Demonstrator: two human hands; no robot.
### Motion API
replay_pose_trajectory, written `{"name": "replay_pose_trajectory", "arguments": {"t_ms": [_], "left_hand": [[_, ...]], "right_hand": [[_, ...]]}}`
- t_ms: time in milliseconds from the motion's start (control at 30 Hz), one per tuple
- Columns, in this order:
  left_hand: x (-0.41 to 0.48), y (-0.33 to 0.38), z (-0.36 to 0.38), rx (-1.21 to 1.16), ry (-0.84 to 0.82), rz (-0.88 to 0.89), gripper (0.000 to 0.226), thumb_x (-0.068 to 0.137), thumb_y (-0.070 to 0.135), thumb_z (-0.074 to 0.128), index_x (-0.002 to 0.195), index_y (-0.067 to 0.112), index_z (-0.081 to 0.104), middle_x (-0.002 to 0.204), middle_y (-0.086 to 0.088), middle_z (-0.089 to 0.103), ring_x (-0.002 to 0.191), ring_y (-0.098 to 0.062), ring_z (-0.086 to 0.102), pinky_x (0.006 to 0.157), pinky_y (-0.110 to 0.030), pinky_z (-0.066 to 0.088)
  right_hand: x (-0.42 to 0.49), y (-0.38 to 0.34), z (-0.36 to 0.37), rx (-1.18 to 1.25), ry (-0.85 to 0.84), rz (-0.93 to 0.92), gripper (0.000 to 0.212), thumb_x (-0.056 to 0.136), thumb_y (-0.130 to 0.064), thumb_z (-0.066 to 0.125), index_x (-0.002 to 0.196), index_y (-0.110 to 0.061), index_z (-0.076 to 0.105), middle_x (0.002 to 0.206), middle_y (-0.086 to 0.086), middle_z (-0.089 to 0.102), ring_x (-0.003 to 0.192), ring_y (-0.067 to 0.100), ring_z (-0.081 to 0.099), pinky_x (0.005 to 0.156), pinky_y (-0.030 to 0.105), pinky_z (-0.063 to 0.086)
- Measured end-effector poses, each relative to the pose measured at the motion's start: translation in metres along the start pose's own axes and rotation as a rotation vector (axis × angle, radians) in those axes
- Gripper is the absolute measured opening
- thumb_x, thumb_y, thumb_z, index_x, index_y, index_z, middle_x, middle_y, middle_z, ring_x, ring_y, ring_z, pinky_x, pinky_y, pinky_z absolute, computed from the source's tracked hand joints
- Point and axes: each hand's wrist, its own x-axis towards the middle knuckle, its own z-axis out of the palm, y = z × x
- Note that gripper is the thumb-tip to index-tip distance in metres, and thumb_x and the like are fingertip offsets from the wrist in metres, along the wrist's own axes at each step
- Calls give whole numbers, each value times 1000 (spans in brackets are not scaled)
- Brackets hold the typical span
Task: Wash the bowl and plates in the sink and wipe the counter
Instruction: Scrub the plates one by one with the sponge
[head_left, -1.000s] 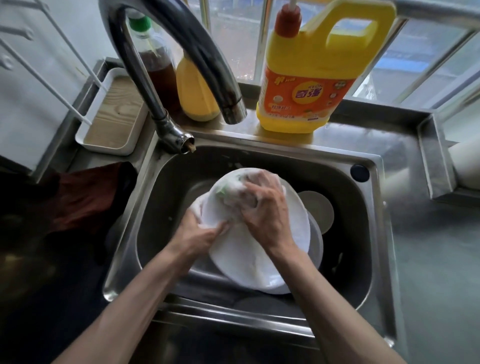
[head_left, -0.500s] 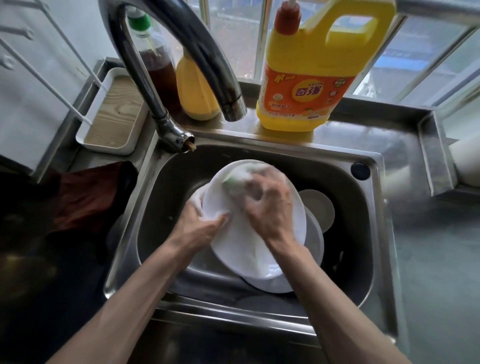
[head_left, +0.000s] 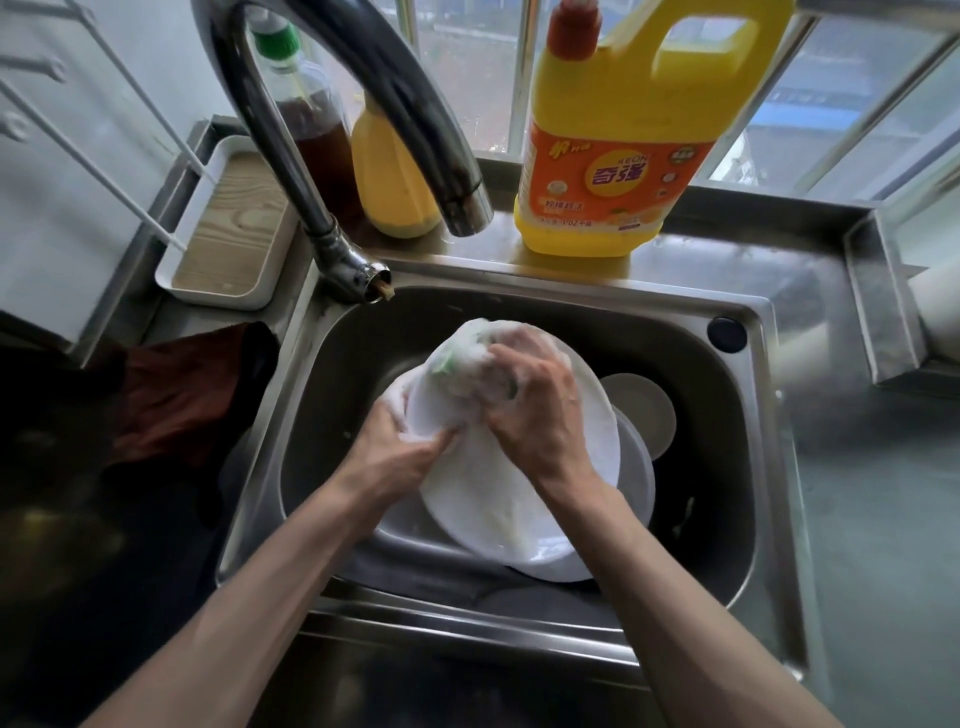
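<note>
A white plate (head_left: 519, 499) is held tilted over the steel sink (head_left: 748, 519). My left hand (head_left: 400, 452) grips its left rim, thumb on the face and fingers behind. My right hand (head_left: 540, 410) presses a soapy green sponge (head_left: 452, 364) against the plate's upper part, fingers curled round it. Foam covers the sponge and my fingertips. Beneath it lies a second white plate (head_left: 636, 467), and a small white bowl (head_left: 644, 410) sits at the sink's right side.
The tap (head_left: 374, 104) arches over the sink's back left. A yellow detergent jug (head_left: 623, 145), a yellow bottle (head_left: 389, 176) and a dark-liquid bottle (head_left: 311, 119) stand on the back ledge. A white tray (head_left: 228, 234) and brown cloth (head_left: 176, 395) lie left. Steel counter (head_left: 872, 509) extends right.
My right hand has shifted the sponge slightly up and left over the plate's top. The left hand keeps its grip on the rim.
</note>
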Motion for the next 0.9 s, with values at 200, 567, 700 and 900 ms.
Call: {"name": "replay_pose_trajectory", "arguments": {"t_ms": [200, 567, 700, 900], "left_hand": [[-6, -4, -10, 53, 86, -18, 52, 89, 11, 79, 134, 23, 57, 117, -1, 68, 105, -20, 70, 72, -23, 60], [-5, -6, -2, -17, 20, -8, 51, 80, 6, 84, 120, 28, 62, 96, 4, 77, 90, -4, 74, 67, -17, 56], [-9, -11, -7, -8, 37, -52, 50, 80, 11, 87, 118, 32, 62, 102, 12, 76, 94, -7, 73, 70, -19, 57], [-14, -15, -9, -4, 117, -59, 50, 86, 12, 82, 125, 35, 59, 116, 2, 68, 105, -16, 70, 78, -29, 62]], "right_hand": [[-3, 28, -13, -176, 134, 360, 20, 89, -37, 79, 98, -20, 73, 112, -3, 62, 94, 23, 52, 88, 42, 46], [-10, -14, 1, 115, -74, -96, 17, 84, -17, 79, 100, -16, 73, 113, -1, 67, 102, 21, 58, 84, 36, 50], [-12, -5, 1, 14, -76, -101, 12, 89, -22, 74, 99, -17, 72, 114, -1, 66, 101, 23, 59, 84, 40, 51], [-6, 31, -16, -102, 157, 296, 27, 88, -26, 79, 109, -18, 65, 129, 4, 49, 110, 21, 44, 89, 44, 47]]}}
